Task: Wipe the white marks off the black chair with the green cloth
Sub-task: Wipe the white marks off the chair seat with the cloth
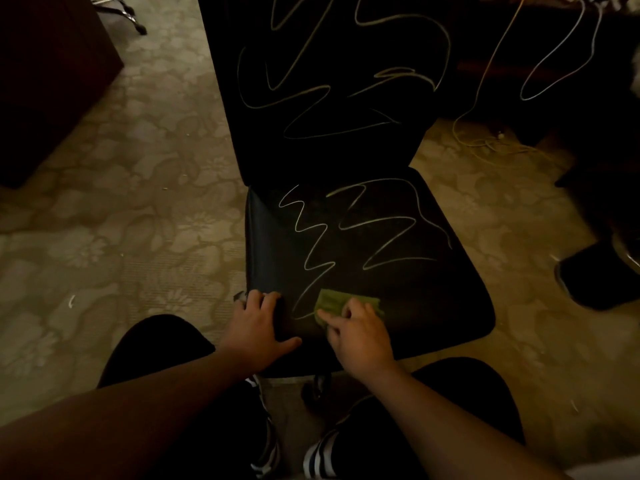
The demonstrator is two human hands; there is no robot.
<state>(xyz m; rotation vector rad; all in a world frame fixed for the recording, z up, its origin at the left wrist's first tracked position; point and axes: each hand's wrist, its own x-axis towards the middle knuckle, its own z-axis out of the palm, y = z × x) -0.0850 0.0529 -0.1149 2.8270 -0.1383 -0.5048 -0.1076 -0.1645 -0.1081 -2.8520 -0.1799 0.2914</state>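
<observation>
The black chair [433,299] stands in front of me, with white zigzag marks [317,237] across its seat and more white scribbles [322,91] on its backrest. A small green cloth [332,301] lies on the front part of the seat, at the lower end of the left zigzag. My right hand [360,336] presses down on the cloth and covers its near half. My left hand [258,323] grips the seat's front left corner, fingers curled over the edge.
Patterned beige carpet [131,209] surrounds the chair. A dark piece of furniture [45,81] stands at the far left. Yellow and white cables [485,140] trail on the floor at the right, beside a dark object [595,278]. My knees sit below the seat's front edge.
</observation>
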